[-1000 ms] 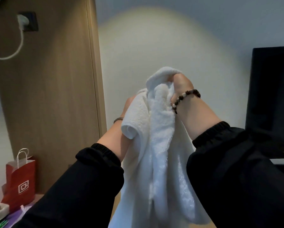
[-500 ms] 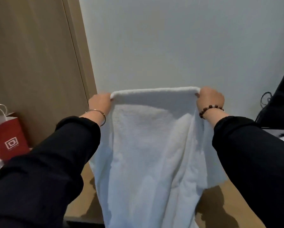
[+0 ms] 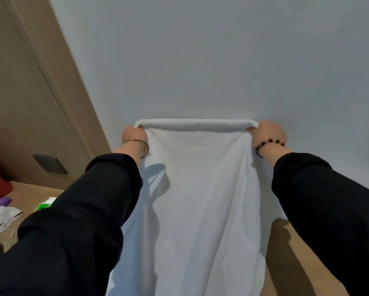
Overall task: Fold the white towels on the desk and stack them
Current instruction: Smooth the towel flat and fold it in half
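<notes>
Head view: the left hand point(image 3: 134, 134) and the right hand point(image 3: 268, 133) each pinch one top corner of the white towel point(image 3: 202, 199), fingers curled tight round the cloth. Between them the towel's top edge runs taut and level, and the rest hangs down in soft folds over the wooden desk point(image 3: 290, 259). Left of the towel, on the desk, lie a green object point(image 3: 45, 204) and some papers point(image 3: 2, 216).

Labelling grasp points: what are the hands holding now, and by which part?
One white terry towel, stretched out and hanging. The left hand pinches its top left corner, the right hand its top right corner.
</notes>
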Demonstrator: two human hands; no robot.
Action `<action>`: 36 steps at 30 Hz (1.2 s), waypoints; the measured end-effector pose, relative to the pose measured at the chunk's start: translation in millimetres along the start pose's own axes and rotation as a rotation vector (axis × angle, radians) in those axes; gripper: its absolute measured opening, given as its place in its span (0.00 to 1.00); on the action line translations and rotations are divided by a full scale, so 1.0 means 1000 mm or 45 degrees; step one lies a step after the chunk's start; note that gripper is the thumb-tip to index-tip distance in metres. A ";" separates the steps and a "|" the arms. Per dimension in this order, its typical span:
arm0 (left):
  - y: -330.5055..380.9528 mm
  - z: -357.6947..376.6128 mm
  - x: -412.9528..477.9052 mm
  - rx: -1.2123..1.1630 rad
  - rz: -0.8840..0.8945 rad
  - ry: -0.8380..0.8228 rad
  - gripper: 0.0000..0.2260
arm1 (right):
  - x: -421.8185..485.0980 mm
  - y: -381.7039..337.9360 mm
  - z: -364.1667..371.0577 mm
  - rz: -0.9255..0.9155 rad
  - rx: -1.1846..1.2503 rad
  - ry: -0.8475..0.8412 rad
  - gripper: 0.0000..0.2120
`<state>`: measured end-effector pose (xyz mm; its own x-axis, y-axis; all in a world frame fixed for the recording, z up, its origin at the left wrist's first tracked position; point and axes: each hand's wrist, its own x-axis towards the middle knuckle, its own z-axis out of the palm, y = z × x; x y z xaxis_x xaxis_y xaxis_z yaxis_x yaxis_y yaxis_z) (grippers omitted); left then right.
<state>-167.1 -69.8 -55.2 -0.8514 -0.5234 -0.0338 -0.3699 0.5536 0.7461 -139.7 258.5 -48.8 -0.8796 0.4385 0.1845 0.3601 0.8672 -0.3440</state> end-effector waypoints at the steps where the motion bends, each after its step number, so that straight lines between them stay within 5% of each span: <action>1: 0.008 0.003 0.001 -0.112 -0.058 -0.038 0.17 | 0.005 -0.009 -0.001 0.103 0.223 -0.020 0.17; 6: 0.054 0.009 -0.011 -0.657 -0.170 -0.358 0.15 | 0.004 -0.054 -0.010 0.473 1.028 -0.524 0.12; 9: 0.072 0.001 -0.031 -0.652 0.011 -0.553 0.16 | -0.016 -0.080 -0.028 0.521 1.502 -0.766 0.05; 13: 0.076 -0.048 -0.069 -0.485 0.217 -0.548 0.12 | -0.070 -0.110 -0.070 0.405 1.951 -0.833 0.07; 22: -0.025 -0.201 -0.202 -1.010 0.187 -1.183 0.16 | -0.307 -0.136 -0.174 -0.251 1.589 -0.951 0.06; 26: -0.082 -0.242 -0.256 -0.981 0.185 -1.124 0.15 | -0.398 -0.132 -0.200 -0.343 1.550 -1.145 0.08; 33: -0.140 -0.288 -0.296 -0.970 0.318 -1.025 0.29 | -0.472 -0.144 -0.205 -0.372 1.663 -1.342 0.10; 36: -0.166 -0.297 -0.290 -0.932 0.166 -0.847 0.22 | -0.475 -0.147 -0.187 -0.172 1.533 -1.186 0.10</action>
<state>252.2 -202.4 28.2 -0.9869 0.1065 -0.1213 -0.1293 -0.0718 0.9890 283.4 -33.1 86.8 -0.9260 -0.3241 -0.1934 0.2097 -0.0158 -0.9776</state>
